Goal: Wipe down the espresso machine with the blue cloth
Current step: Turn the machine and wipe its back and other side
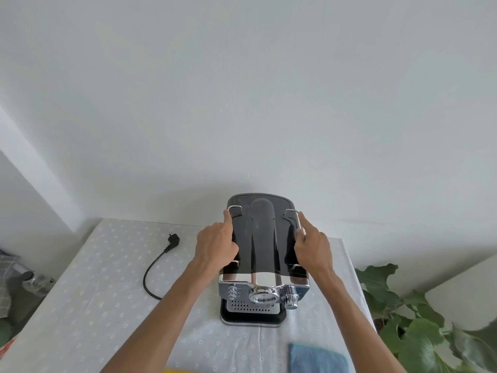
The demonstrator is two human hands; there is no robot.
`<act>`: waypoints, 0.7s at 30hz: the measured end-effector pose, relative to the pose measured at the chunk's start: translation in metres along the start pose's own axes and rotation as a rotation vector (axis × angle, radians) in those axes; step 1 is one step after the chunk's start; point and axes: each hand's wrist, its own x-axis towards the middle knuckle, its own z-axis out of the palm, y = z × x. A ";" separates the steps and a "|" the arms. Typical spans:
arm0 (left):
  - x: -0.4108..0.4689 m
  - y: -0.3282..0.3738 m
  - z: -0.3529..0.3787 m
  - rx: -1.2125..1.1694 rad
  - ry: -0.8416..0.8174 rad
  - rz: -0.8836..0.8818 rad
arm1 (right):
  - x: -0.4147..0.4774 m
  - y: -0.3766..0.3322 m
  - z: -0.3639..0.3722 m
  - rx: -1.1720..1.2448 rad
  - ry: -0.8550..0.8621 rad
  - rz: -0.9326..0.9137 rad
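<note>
A black and chrome espresso machine (262, 246) stands upright on the table, its front facing me. My left hand (215, 244) presses against its left side, fingers along the top edge. On the opposite side my right hand (313, 244) holds the right edge and the chrome rail. The blue cloth (318, 358) lies folded flat on the table near the front edge, to the right of my right forearm, with neither hand touching it.
The table carries a white dotted cloth (88, 305). The machine's black power cord and plug (158, 262) lie unplugged to the left. A leafy green plant (414, 327) stands past the table's right edge. A yellow item (177, 370) peeks in at the bottom. A white wall is right behind.
</note>
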 end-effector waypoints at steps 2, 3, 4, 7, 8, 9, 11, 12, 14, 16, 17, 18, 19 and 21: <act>0.001 -0.003 -0.004 0.023 0.001 0.036 | -0.002 -0.001 0.002 0.035 0.007 -0.013; 0.002 -0.005 -0.005 0.023 0.006 0.050 | -0.004 -0.002 0.003 0.056 0.013 -0.015; 0.003 -0.008 -0.005 0.020 0.012 0.064 | -0.005 -0.003 0.004 0.083 0.023 -0.014; 0.007 -0.017 -0.007 -0.008 0.021 0.099 | -0.012 -0.006 0.009 0.175 0.066 0.018; 0.007 -0.020 -0.008 -0.020 0.021 0.114 | -0.015 -0.008 0.010 0.196 0.083 0.029; 0.008 -0.023 -0.010 -0.035 0.017 0.131 | -0.020 -0.010 0.012 0.213 0.096 0.042; 0.010 -0.029 -0.015 -0.055 0.006 0.177 | -0.030 -0.016 0.017 0.254 0.134 0.071; 0.012 -0.032 -0.018 -0.054 0.003 0.205 | -0.036 -0.019 0.018 0.274 0.156 0.089; 0.017 -0.038 -0.025 -0.030 -0.001 0.268 | -0.047 -0.027 0.022 0.321 0.200 0.131; 0.026 -0.040 -0.034 0.020 0.001 0.328 | -0.061 -0.036 0.024 0.375 0.242 0.171; 0.032 -0.040 -0.038 0.050 0.000 0.363 | -0.069 -0.040 0.026 0.409 0.261 0.197; 0.038 -0.040 -0.043 0.075 -0.001 0.404 | -0.077 -0.044 0.028 0.451 0.278 0.228; 0.044 -0.039 -0.046 0.100 -0.005 0.451 | -0.086 -0.049 0.029 0.493 0.294 0.256; 0.057 -0.036 -0.051 0.159 -0.029 0.560 | -0.105 -0.060 0.032 0.554 0.295 0.288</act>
